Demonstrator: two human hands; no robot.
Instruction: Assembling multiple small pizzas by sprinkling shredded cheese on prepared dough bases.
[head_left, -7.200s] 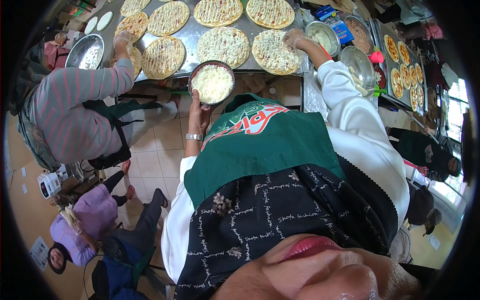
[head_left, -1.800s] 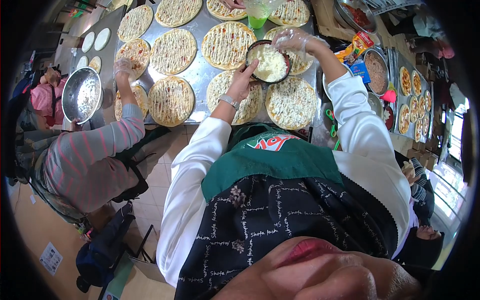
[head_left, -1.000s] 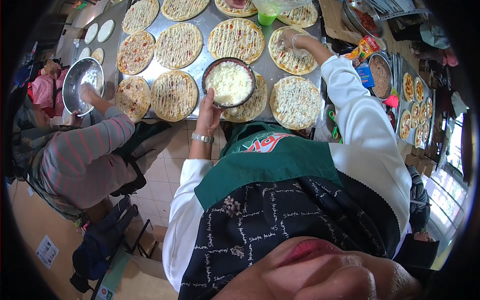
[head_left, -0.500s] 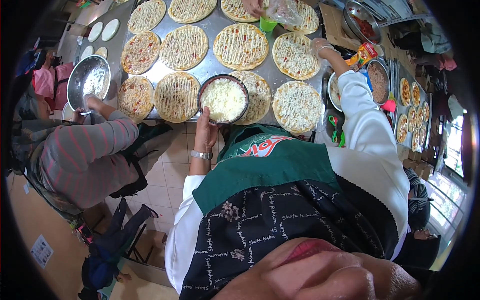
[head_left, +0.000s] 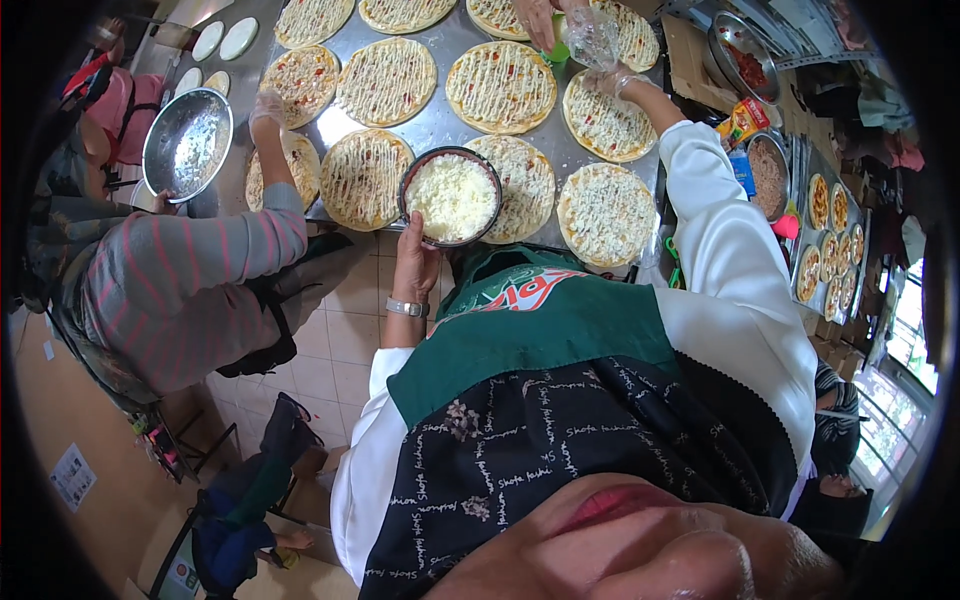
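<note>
My left hand [head_left: 416,258] grips the near rim of a dark round bowl [head_left: 451,196] full of shredded white cheese, held over the front edge of the metal table [head_left: 440,118]. My right hand [head_left: 612,82], in a clear plastic glove, is stretched out over a cheese-topped pizza base [head_left: 606,116] at the right; its fingers are bunched, and I cannot tell whether cheese is in them. Two more cheese-covered bases [head_left: 606,212] [head_left: 522,186] lie close to me. Sauce-striped bases [head_left: 499,86] fill the rest of the table.
A person in a striped grey top [head_left: 178,285] stands at my left, one gloved hand [head_left: 267,108] on a base, the other holding a steel bowl [head_left: 188,144]. Another person's hands [head_left: 545,20] hold a green cup across the table. Topping bowls [head_left: 768,176] and trays of small pizzas [head_left: 828,240] sit at the right.
My left hand brought the cheese bowl back toward the table's front edge. My right hand moved from the bowl out to the pizza bases at the right, then reached farther across.
</note>
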